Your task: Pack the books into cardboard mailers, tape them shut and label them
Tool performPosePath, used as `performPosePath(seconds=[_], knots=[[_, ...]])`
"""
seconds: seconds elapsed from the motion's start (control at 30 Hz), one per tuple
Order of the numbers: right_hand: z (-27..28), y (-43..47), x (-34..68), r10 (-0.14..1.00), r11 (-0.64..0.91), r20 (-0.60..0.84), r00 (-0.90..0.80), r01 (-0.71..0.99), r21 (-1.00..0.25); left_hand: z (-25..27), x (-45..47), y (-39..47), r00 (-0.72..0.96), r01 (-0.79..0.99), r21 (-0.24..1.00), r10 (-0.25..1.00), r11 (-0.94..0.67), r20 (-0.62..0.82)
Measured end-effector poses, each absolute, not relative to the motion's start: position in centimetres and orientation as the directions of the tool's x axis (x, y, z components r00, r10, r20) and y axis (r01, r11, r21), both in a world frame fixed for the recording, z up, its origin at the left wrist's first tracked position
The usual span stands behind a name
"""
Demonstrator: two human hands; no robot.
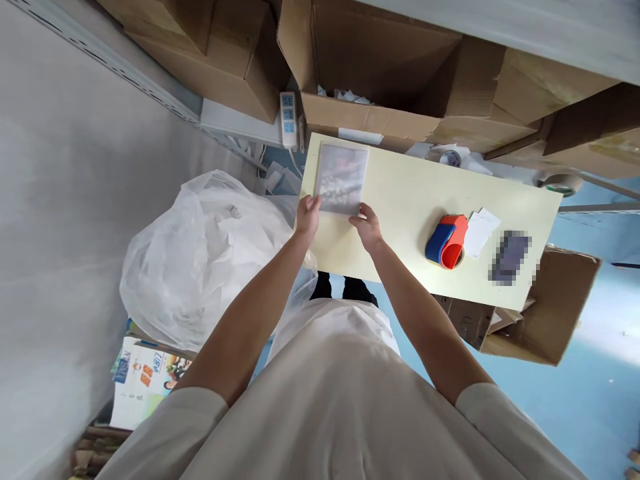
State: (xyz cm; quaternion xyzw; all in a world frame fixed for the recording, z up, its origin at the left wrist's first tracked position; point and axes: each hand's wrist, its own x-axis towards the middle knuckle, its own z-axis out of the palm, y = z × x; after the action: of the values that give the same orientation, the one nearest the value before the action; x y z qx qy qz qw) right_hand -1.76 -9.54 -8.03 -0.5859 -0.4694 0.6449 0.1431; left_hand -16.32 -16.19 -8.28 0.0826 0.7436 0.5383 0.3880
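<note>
A flat rectangular pack (341, 180), greyish-white under a shiny clear plastic cover, is at the left end of the cream table (400, 200). My left hand (309, 217) grips its lower left edge, thumb on top. At the lower right corner, my right hand (367, 227) pinches the pack between thumb and fingers. Whether its far end rests on the tabletop or is lifted, I cannot tell. Farther right on the table stands a red and blue tape dispenser (447, 242), beside some white paper slips (481, 231). A pixelated dark object (511, 258) lies near the right end.
Open cardboard boxes (370, 120) line the shelf behind the table. A power strip (289, 120) hangs by the back left corner. Tape rolls (451, 158) lie along the back. A large translucent bag (200, 247) bulges at left; another open carton (545, 307) sits below right.
</note>
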Motion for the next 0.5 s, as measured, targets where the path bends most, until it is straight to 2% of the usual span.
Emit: performPosePath(seconds=[0.1, 0.27, 0.5], knots=[[-8.7, -9.1, -2.1, 0.737, -0.534, -0.6, -0.311, 0.277, -0.799, -8.6, -17.2, -15.6, -0.649, -0.378, 0.856, 0.558, 0.353, -0.517], [-8.8, -9.4, -2.4, 0.732, -0.515, -0.561, -0.388, 0.224, -0.827, -9.8, -17.8, -15.3, -0.658, -0.401, 0.863, 0.559, 0.306, -0.504], [-6.6, -14.3, 2.6, 0.732, -0.557, -0.642, -0.229, 0.342, -0.757, -9.2, -15.1, -19.3, -0.583, -0.306, 0.835, 0.604, 0.457, -0.544]])
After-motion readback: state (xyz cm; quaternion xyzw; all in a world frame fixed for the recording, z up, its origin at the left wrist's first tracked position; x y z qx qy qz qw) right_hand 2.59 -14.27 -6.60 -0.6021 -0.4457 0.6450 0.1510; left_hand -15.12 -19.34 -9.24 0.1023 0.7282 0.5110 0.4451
